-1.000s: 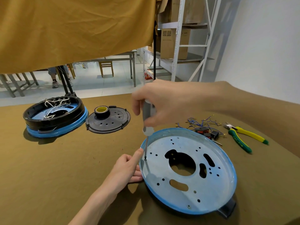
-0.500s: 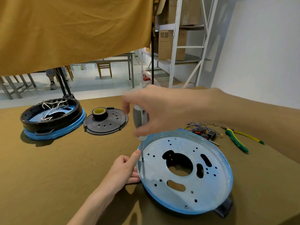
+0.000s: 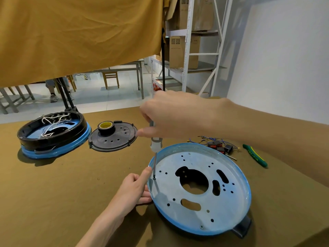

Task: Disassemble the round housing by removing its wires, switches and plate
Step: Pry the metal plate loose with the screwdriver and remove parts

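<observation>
A round blue-rimmed housing lies in front of me, its pale metal plate with holes and cut-outs facing up. My right hand grips the handle of a screwdriver held upright, its tip in a screw hole at the plate's left edge. My left hand grips the housing's left rim, with one fingertip beside the shaft. Removed blue wires and red and black switches lie behind the housing.
A second black and blue housing with white wires stands at the far left. Beside it lies a black round cover with a tape roll on it. Green-handled pliers lie at the right. A cloth hangs behind.
My right hand's fingers have shifted round the screwdriver handle and look blurred. The tip stays in the same screw hole, and my left hand stays at the rim.
</observation>
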`<state>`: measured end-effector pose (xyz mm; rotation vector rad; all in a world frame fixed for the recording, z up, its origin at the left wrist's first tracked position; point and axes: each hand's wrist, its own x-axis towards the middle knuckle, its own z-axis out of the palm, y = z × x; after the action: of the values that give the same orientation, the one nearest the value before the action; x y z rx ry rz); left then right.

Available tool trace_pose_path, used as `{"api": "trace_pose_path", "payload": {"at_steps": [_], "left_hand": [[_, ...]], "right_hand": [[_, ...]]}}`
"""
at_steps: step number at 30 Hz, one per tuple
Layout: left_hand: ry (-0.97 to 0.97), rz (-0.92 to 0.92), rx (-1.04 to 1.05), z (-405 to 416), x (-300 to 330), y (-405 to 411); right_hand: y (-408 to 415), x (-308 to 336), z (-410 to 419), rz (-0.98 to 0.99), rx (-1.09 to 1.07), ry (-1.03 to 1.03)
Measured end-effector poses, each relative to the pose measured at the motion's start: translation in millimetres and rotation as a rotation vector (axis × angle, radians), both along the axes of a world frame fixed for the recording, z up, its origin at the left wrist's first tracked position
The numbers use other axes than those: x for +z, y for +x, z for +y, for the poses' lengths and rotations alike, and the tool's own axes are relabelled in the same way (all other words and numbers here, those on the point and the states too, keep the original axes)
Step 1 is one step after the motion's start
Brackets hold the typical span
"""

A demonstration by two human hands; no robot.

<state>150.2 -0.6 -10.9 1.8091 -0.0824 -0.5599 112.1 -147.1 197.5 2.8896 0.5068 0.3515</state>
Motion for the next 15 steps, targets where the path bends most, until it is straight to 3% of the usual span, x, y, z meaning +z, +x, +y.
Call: {"api": "trace_pose_path", "payload": {"at_steps": [5,10,13,15], "left_hand": [[0.001,0.006,0.015,-0.3,-0.6,1.1],[-0.005,0.006,0.01,-0.7,-2.6,2.0],[-0.009,0.014,-0.001,0.1,-3.4,3.1],[-0.011,0.017,-0.001,0.4,-3.4,3.5]], "right_hand": [[-5.3,13.5,-4.8,0.3,0.154,0.222],[-2.7,-7.2,-7.4,-0.071,0.017,-0.006],[-7.0,2.8,-12.4,0.188,0.101,0.263],[-11.0,6.9,-17.1,0.305,0.165,0.314]]}}
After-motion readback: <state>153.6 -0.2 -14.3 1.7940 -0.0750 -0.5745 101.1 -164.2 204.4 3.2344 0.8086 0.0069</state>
